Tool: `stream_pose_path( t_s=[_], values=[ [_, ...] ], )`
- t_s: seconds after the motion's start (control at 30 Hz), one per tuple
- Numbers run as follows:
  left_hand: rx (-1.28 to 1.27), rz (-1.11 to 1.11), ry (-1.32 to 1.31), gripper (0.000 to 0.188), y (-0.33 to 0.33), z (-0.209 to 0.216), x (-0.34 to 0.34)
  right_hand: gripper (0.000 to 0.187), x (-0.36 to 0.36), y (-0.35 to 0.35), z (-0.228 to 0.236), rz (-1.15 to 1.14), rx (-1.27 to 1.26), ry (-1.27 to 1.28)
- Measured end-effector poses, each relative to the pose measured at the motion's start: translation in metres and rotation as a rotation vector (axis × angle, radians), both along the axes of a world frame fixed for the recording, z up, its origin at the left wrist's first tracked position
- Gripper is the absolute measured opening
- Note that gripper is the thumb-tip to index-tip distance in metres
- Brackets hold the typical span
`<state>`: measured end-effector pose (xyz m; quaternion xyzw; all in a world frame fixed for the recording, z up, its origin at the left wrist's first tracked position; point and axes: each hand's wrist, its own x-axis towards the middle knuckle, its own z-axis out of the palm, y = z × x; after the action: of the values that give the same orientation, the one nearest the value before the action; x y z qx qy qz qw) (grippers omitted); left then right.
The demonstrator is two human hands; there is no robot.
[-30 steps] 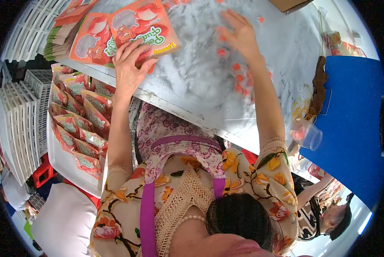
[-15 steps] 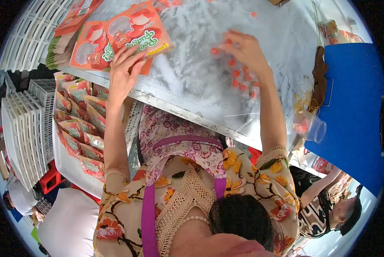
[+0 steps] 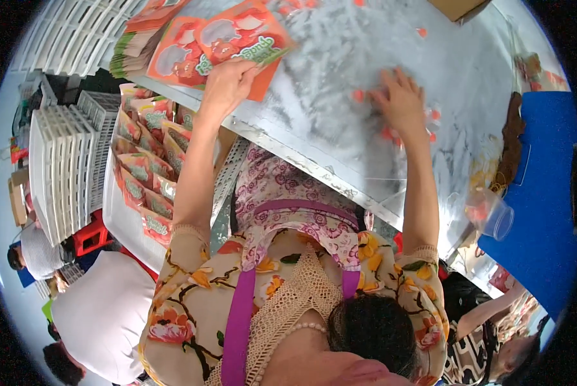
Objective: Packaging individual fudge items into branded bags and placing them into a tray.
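Note:
Flat red-orange pouches [image 3: 253,32] with clear windows lie overlapping on the grey metal table. My left hand [image 3: 227,87] has its fingers curled closed on the near edge of the top pouch, which looks slightly lifted. Over on the right, my right hand [image 3: 401,106] is palm down with its fingers spread, touching the tabletop among small wrapped red pieces [image 3: 390,134]. A lone red piece [image 3: 358,95] sits just left of its fingertips. Some pieces are hidden beneath the palm, and the right fingers are slightly blurred.
A stack of pouches [image 3: 137,51] sits at the table's far left corner. Below it, a white crate [image 3: 131,219] holds several filled pouches. A clear plastic cup [image 3: 499,222] lies tipped beside a blue board [image 3: 542,186]. A cardboard box [image 3: 459,8] stands at the far edge.
My left fingers have gone from lying flat on the top pouch to closing on its near edge. My right hand has come nearer to me over the red pieces. The whole view has shifted.

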<state>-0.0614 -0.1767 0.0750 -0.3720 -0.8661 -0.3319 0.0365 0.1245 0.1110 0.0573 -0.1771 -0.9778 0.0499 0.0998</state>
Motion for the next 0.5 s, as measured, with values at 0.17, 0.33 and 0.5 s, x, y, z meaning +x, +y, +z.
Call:
stream_pose_path(
  t_s=[0.17,0.33,0.5],
  values=[
    [-0.143,0.171,-0.445,0.025,0.007,0.009,-0.009,0.038,-0.020,-0.047,0.023,0.155,-0.309,0.265],
    [-0.053,0.161,-0.562,0.034,0.019,-0.003,-0.011,0.030,-0.074,-0.116,0.008,0.537,-0.353,0.545],
    [0.022,0.053,-0.523,0.025,0.014,-0.009,-0.015,0.022,-0.088,-0.114,-0.006,0.565,-0.241,0.563]
  ],
)
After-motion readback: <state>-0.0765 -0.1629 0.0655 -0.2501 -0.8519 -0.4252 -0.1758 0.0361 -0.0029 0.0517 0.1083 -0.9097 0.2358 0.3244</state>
